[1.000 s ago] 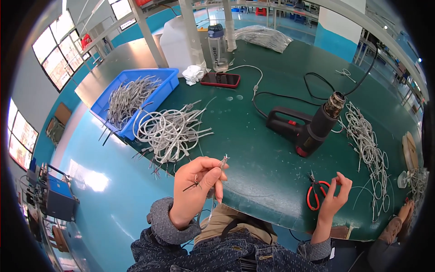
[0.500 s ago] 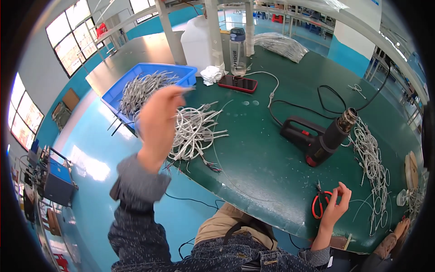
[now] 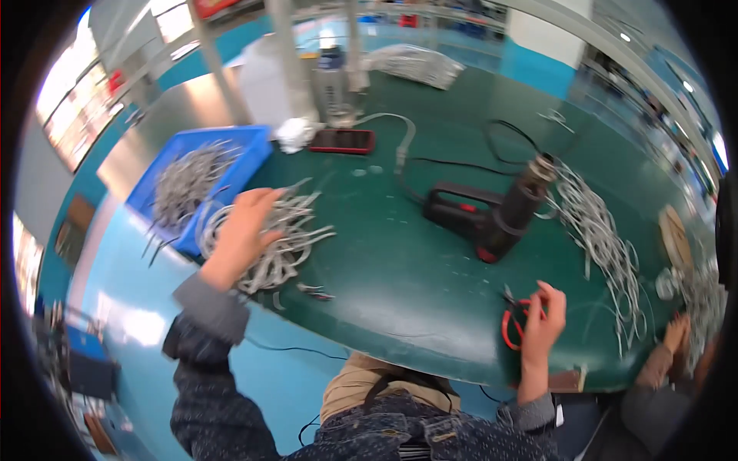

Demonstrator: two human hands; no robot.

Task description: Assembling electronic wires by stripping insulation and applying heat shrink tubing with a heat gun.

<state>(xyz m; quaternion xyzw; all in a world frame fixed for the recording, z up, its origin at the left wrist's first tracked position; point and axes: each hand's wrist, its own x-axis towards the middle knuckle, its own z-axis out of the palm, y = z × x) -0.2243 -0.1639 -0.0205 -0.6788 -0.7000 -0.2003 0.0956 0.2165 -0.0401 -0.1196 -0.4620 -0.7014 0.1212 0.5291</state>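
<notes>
Head cam: our L hand, blurred w/ fingers part-bent, is over the L side of the grey-white cable pile, whose R-side ends point away from it; can't tell if it grips any. Our R hand, half-curled by the red-handled pliers, grip unclear, is farther from the pile.

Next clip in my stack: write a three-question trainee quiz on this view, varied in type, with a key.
1. Which is nearer the red-handled pliers: the left hand or the right hand?
2. True or false: the heat gun rests on the green table.
3. Which thing does the left hand partly cover in this view? A) the phone; B) the pale cable pile; C) the bottle.

Key: 1. the right hand; 2. true; 3. B.
</notes>
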